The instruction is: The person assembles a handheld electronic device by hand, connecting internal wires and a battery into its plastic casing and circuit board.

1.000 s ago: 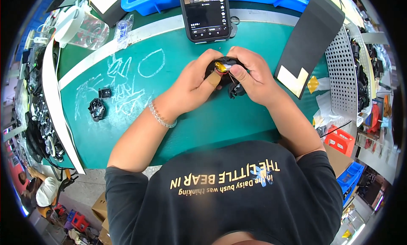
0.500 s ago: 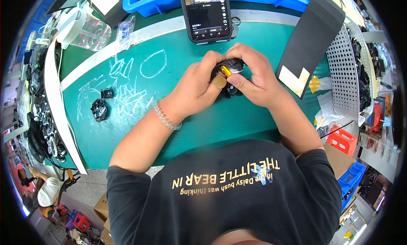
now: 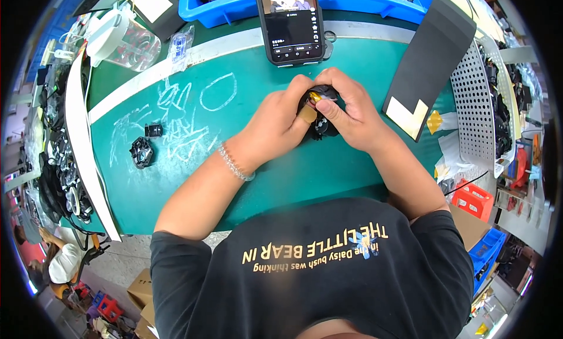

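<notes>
Your left hand [image 3: 275, 123] was curled closed around the left side of a small black assembly [image 3: 321, 128], its thumb bearing a tan cover [image 3: 308, 114]; your right hand [image 3: 356, 117] gripped the other side, fingers bent over the far edge, thumb beside a shiny yellow piece [image 3: 315, 97]. The assembly was in front of you, between both hands over the green tabletop [image 3: 293, 183], and your fingers hid much of it, so its full shape could not be made out. Gold lettering [image 3: 316, 248] ran upside down across your black shirt [image 3: 316, 292]. To your left, whitish scrawls [image 3: 183, 136] and a loop marked the tabletop, too rough to read, near two small black parts [image 3: 142, 152]. Beyond your hands stood a phone [image 3: 291, 37], its top cut off by the frame, its screen text tiny. A clear packet [image 3: 180, 47] carried blue print, blurred by creases. The blue bin [image 3: 229, 9] behind was cut off too, its dark contents hard to tell.
</notes>
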